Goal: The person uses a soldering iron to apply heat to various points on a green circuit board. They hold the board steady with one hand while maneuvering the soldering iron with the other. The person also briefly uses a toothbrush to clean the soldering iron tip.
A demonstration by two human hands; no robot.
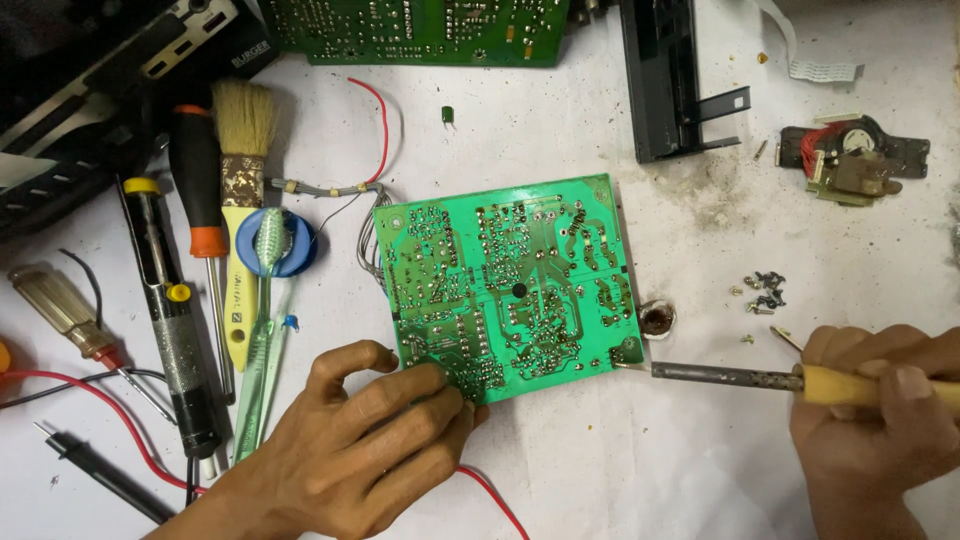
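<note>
While the left hand (365, 440) has its fingers spread and pressed flat on the 7 o'clock corner of the green circuit board (510, 285), the right hand (880, 410) is wrapped tight around the yellow handle of a soldering iron (730, 375), tip touching the board's 4 o'clock corner. The board sits solder-side up in the middle of the white table (620, 470).

Risk as I see it: those left fingertips sit on the same board as a hot tip, and only one corner is pinned. If the board pivots, I'd guess the iron skids across joints and bridges them, or heads toward the fingers.

Going outward, the little round flux tin (657, 319) sits right at 3 o'clock of the board, easy to knock. Loose screws (765, 290) lie further right, near the iron. A red wire (495, 495) runs under the left wrist and could snag. Screwdrivers and a brush (243, 150) lie at 9 o'clock, well apart.
</note>
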